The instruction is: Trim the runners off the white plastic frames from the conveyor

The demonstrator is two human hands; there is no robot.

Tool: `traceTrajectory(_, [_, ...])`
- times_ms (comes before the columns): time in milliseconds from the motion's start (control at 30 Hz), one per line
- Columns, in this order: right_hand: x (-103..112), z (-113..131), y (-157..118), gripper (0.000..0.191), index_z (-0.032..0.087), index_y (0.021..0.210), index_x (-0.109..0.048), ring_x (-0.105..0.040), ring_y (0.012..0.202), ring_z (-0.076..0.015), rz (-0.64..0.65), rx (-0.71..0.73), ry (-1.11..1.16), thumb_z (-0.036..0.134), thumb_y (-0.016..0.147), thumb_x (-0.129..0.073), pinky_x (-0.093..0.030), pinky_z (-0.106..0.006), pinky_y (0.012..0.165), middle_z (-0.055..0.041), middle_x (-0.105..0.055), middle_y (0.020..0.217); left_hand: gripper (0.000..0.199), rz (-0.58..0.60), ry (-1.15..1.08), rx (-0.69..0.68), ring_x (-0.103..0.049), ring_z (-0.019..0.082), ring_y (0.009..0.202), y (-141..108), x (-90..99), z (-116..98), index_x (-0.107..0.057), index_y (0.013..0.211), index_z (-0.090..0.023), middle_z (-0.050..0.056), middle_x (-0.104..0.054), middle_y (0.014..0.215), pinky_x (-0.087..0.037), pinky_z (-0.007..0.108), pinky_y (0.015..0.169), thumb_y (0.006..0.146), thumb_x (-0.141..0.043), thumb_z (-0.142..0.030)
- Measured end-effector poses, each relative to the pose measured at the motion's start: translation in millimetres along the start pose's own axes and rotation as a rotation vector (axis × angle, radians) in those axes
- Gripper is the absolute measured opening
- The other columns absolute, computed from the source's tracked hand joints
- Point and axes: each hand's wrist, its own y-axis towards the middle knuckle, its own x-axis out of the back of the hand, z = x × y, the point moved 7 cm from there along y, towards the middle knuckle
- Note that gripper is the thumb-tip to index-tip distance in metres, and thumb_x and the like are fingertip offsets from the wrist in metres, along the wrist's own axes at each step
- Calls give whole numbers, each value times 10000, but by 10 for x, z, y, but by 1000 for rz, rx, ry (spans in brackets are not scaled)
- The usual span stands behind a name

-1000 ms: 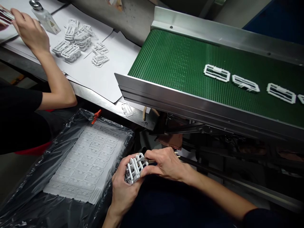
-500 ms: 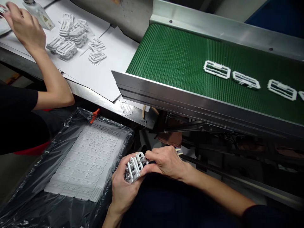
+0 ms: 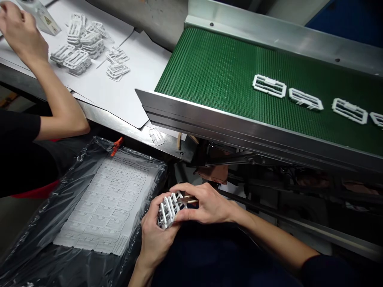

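My left hand (image 3: 157,235) is wrapped round a small stack of white plastic frames (image 3: 168,209), its thumb below and fingers above. From the right, my right hand (image 3: 206,205) reaches up against the stack, thumb below and fingers curled over. Between its fingers and thumb lies a slim tool with tan edges (image 3: 189,199), its tip at the frames; its exact kind is partly hidden by the hand. Both hands are just above my dark-clothed lap. More white frames lie spaced out on a green conveyor belt (image 3: 215,75).
A plastic-lined box (image 3: 143,155) with sheets of flat frames stands left of my hands, an orange clip (image 3: 116,146) on its rim. A co-worker's arm (image 3: 60,99) extends over the bench beside piled frames (image 3: 74,59). The conveyor's metal side (image 3: 239,131) runs ahead.
My right hand has opened its grasp somewhat, and the tool now shows between fingers and thumb, pointing at the stack. The whole view has shifted slightly. The co-worker's hand moved left.
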Motion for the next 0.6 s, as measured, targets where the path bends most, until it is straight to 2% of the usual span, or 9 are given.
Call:
traceTrajectory(100, [-22, 0, 3, 494, 222, 1200, -494, -550, 694, -89, 14, 43, 98, 472, 791, -614, -398, -185, 624, 6, -621, 872, 456, 24, -14, 4, -632, 201, 819, -15, -14, 21, -498, 1118, -230, 32, -626, 993, -521, 291, 703, 716, -706, -287])
traceTrajectory(233, [18, -31, -24, 376, 181, 1055, -507, -487, 589, -73, -66, -35, 178, 450, 808, -596, -380, -179, 565, 34, -557, 711, 436, 16, 51, -33, -630, 208, 860, 5, -32, -22, -503, 1127, -242, 39, -620, 1040, -516, 319, 765, 736, -695, -277])
traceTrajectory(300, [28, -24, -42, 249, 181, 949, -505, -456, 553, -69, -75, -69, 154, 397, 839, -560, -359, -179, 541, 43, -531, 666, 413, -25, 136, -112, -620, 215, 904, 21, -27, -86, -510, 1134, -240, 47, -615, 1066, -499, 335, 817, 755, -674, -241])
traceTrajectory(400, [25, 11, -46, 89, 183, 916, -518, -443, 559, -74, -56, -53, 37, 239, 847, -514, -341, -191, 555, 33, -543, 681, 431, -98, 233, -266, -596, 222, 972, 16, -20, -190, -506, 1152, -232, 54, -605, 1100, -470, 342, 875, 756, -670, -188])
traceTrajectory(467, [26, -8, -38, 73, 180, 892, -530, -435, 559, -77, -60, -62, 8, 197, 858, -468, -330, -197, 556, 30, -542, 672, 469, -82, 230, -291, -598, 223, 966, 9, -46, -197, -498, 1160, -229, 58, -602, 1104, -477, 334, 863, 737, -699, -199])
traceTrajectory(600, [62, -131, -52, 220, 173, 819, -525, -441, 578, -76, -119, -159, 80, 308, 926, -388, -327, -192, 550, 27, -528, 662, 483, -28, 186, -197, -618, 209, 896, 3, -87, -128, -498, 1147, -241, 47, -613, 1059, -501, 315, 804, 722, -728, -265])
